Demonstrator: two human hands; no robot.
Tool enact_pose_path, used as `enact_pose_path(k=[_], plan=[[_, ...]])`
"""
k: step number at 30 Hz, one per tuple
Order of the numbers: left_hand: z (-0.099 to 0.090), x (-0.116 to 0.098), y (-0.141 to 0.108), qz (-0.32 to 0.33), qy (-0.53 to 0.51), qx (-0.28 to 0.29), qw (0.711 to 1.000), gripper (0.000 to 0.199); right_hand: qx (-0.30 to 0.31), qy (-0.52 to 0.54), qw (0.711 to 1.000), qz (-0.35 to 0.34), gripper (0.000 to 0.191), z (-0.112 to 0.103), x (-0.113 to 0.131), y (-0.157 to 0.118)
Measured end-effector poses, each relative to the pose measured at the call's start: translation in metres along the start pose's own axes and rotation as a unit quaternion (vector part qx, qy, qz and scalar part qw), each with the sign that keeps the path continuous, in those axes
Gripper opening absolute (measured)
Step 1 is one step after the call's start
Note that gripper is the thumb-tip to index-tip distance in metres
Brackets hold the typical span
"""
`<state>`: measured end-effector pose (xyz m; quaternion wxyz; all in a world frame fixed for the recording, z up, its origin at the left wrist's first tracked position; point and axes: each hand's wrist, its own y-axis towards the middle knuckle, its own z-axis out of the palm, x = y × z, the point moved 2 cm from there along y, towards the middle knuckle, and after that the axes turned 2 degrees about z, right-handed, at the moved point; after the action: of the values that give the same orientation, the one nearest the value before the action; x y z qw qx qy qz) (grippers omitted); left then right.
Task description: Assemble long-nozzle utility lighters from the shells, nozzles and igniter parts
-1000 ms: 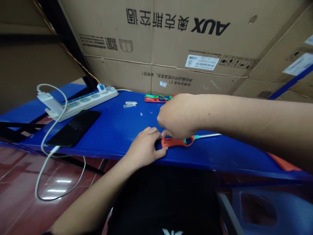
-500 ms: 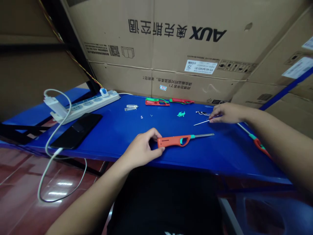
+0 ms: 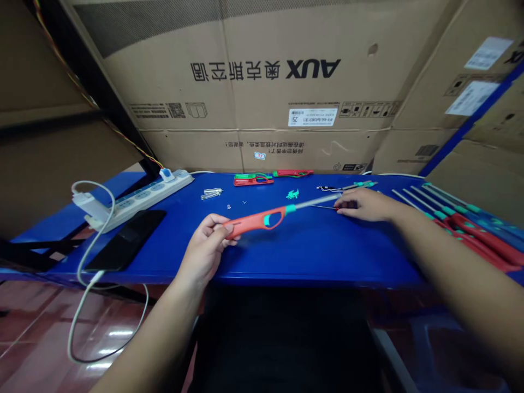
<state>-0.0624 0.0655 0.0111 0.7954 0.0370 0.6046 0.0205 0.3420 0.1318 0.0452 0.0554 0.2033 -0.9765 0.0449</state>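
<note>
My left hand (image 3: 207, 245) is closed around the rear of an orange long-nosed lighter (image 3: 251, 224) with a green trigger. Its metal barrel points right and slightly up, off the table. My right hand (image 3: 364, 203) grips a thin screwdriver (image 3: 325, 207) by its red end, with the slim shaft pointing left. Small green plastic parts (image 3: 292, 194) lie behind the lighter. Beyond the right hand are a small wired piece (image 3: 327, 189) and metal barrels with green ends (image 3: 359, 185). Farther back sit open red and green lighter shells (image 3: 254, 180) and a red shell (image 3: 292, 173).
Several long lighters (image 3: 470, 229) lie side by side at the right. Clear tubes (image 3: 212, 193) rest left of centre. A black phone (image 3: 129, 240) and a white power strip (image 3: 143, 194) with cables occupy the left. Cardboard boxes (image 3: 266, 103) wall off the back.
My left hand has lifted the lighter, its barrel tilting up towards my right hand. The camera view has shifted right, bringing more lighters into sight. The screwdriver stays in my right hand.
</note>
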Motion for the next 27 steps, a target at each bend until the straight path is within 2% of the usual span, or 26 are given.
enact_pose_path(k=[2, 5, 6, 8, 9, 10, 12, 14, 16, 17, 19, 22, 25, 27], plan=[[-0.001, -0.002, 0.0, -0.012, -0.022, -0.007, 1.0, 0.046, -0.005, -0.011, 1.0, 0.025, 0.03, 0.002, -0.005, -0.012], [0.002, -0.004, -0.005, -0.053, -0.059, 0.029, 0.996, 0.066, -0.016, -0.039, 0.997, 0.072, 0.023, 0.002, -0.013, -0.039], [0.006, -0.004, -0.008, -0.068, -0.068, 0.052, 0.994, 0.068, -0.023, -0.05, 0.995, 0.087, 0.023, 0.001, -0.012, -0.048], [0.016, -0.001, -0.016, -0.093, -0.074, 0.104, 0.987, 0.057, -0.061, -0.073, 0.99, 0.105, 0.024, -0.001, 0.001, -0.064], [0.023, 0.001, -0.02, -0.108, -0.076, 0.132, 0.982, 0.051, -0.098, -0.083, 0.986, 0.109, 0.029, -0.001, 0.016, -0.07], [0.03, 0.004, -0.024, -0.125, -0.079, 0.155, 0.977, 0.047, -0.183, -0.077, 0.974, 0.109, 0.035, -0.001, 0.036, -0.075], [0.045, 0.009, -0.032, -0.153, -0.087, 0.189, 0.966, 0.047, -0.321, 0.024, 0.942, 0.093, 0.038, 0.007, 0.087, -0.079], [0.059, 0.012, -0.039, -0.155, -0.085, 0.209, 0.962, 0.047, -0.369, 0.135, 0.918, 0.06, 0.034, 0.021, 0.141, -0.073], [0.071, 0.013, -0.044, -0.119, -0.057, 0.217, 0.967, 0.044, -0.344, 0.188, 0.92, 0.018, 0.049, 0.037, 0.184, -0.06], [0.076, 0.013, -0.046, -0.094, -0.03, 0.215, 0.972, 0.041, -0.331, 0.212, 0.92, 0.015, 0.059, 0.043, 0.198, -0.054], [0.083, 0.013, -0.05, -0.04, 0.045, 0.202, 0.978, 0.032, -0.306, 0.281, 0.909, 0.033, 0.063, 0.052, 0.21, -0.043], [0.091, 0.013, -0.055, 0.06, 0.168, 0.2, 0.963, 0.024, -0.317, 0.362, 0.876, 0.045, 0.054, 0.06, 0.205, -0.036], [0.096, 0.013, -0.062, 0.167, 0.296, 0.235, 0.911, 0.032, -0.34, 0.468, 0.812, 0.074, 0.048, 0.068, 0.191, -0.038], [0.099, 0.013, -0.068, 0.213, 0.335, 0.27, 0.877, 0.031, -0.307, 0.553, 0.768, 0.103, 0.05, 0.073, 0.184, -0.04]])
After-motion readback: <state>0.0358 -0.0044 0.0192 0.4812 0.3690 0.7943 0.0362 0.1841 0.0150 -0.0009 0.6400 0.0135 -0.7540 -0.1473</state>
